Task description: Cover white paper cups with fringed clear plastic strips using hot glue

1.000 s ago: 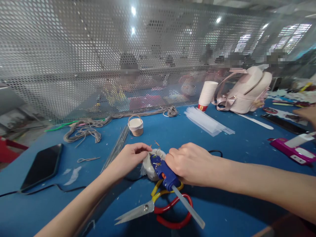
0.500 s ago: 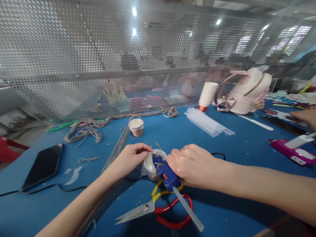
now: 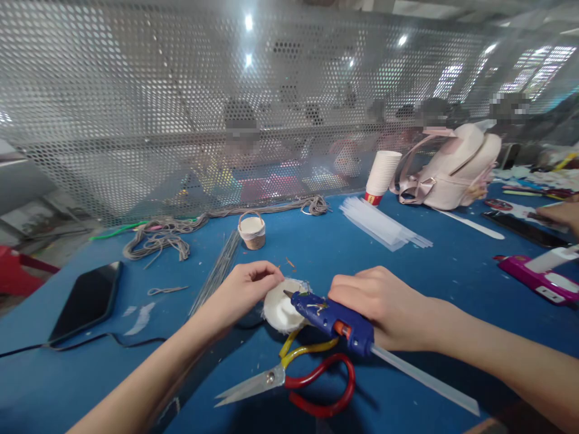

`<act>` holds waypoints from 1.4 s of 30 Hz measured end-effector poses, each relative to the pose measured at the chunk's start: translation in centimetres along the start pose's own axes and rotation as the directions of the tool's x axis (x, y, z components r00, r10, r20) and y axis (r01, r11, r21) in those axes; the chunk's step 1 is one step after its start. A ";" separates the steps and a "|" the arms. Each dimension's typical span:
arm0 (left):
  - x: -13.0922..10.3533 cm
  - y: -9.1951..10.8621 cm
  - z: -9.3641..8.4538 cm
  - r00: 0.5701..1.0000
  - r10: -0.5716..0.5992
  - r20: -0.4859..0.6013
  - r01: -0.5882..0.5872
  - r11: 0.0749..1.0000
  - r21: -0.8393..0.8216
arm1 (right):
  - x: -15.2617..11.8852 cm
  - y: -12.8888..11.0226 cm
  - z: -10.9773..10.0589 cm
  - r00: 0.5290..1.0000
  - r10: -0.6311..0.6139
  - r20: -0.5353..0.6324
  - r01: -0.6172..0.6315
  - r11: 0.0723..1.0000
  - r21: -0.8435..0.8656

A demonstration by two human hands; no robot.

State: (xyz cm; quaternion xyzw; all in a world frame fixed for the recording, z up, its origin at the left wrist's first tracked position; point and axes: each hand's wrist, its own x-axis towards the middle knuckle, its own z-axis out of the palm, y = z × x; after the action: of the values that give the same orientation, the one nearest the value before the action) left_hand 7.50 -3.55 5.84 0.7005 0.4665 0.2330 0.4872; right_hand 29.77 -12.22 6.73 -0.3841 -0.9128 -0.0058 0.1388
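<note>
A blue hot glue gun [image 3: 337, 319] is in my right hand [image 3: 375, 304], fingers wrapped round its handle, a long clear glue stick [image 3: 425, 377] sticking out of its back. Its nozzle points left over the white inside of a small round cup [image 3: 279, 304] with a frayed cloth edge. My left hand [image 3: 253, 286] pinches the cup's rim between thumb and fingers. Scissors [image 3: 271, 378] with yellow and red handles lie just in front of the cup, blades pointing left.
A small basket with a handle [image 3: 252, 232] stands beyond my left hand, beside grey cords [image 3: 215, 271]. A phone [image 3: 88, 301] lies left. Glue sticks [image 3: 380, 222], stacked paper cups [image 3: 382, 175], a pink backpack [image 3: 456, 172] and a purple power strip [image 3: 534, 277] are right.
My right hand has moved right and turned the glue gun flatter, its back end swinging right. The cup's white inside is now more exposed. My left hand stays at the rim.
</note>
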 end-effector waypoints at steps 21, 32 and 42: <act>0.0 -2.0 1.4 0.924 0.329 -0.197 -0.211 0.866 0.454 | -0.7 2.5 2.3 0.893 0.144 -0.426 0.086 0.874 0.477; -0.6 -0.9 1.4 0.962 0.229 -0.147 -0.133 0.867 0.481 | 3.3 0.7 3.8 0.732 0.675 -0.092 -0.368 0.506 0.780; -0.6 -1.5 1.5 0.941 0.289 -0.178 -0.197 0.893 0.406 | 3.9 0.1 4.6 0.783 0.611 -0.121 -0.299 0.540 0.787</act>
State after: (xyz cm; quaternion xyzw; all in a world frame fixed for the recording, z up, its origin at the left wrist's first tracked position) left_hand 7.82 -4.63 3.96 0.8026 0.4650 0.2778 0.2500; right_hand 26.12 -8.87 3.26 -0.5148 -0.6541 0.3214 0.4515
